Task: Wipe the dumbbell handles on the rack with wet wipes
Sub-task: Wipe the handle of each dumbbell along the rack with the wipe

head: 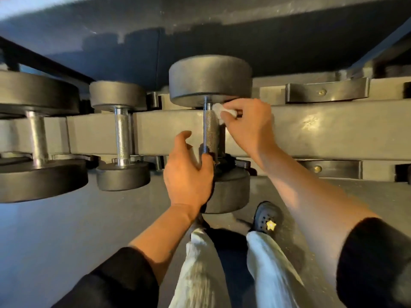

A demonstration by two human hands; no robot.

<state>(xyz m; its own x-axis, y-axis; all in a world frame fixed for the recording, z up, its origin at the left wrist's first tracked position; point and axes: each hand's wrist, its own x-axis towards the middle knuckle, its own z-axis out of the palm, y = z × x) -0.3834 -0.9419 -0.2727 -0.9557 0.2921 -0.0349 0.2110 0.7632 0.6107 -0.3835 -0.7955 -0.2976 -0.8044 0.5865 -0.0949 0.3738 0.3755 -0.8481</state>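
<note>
A black dumbbell with a knurled steel handle (pixel 210 130) lies across the rack (pixel 311 127) in the middle of the view. My right hand (pixel 249 123) pinches a crumpled white wet wipe (pixel 219 108) against the far end of that handle, just below the far weight head (pixel 210 78). My left hand (pixel 189 172) rests on the near weight head (pixel 231 192), its thumb hooked at the near end of the handle and its fingers lying loose to the left.
Two more dumbbells sit on the rack to the left, a small one (pixel 121 134) and a large one (pixel 37 136). Empty black cradles (pixel 327 92) lie to the right. My legs and a black shoe (pixel 268 216) stand on the grey floor below.
</note>
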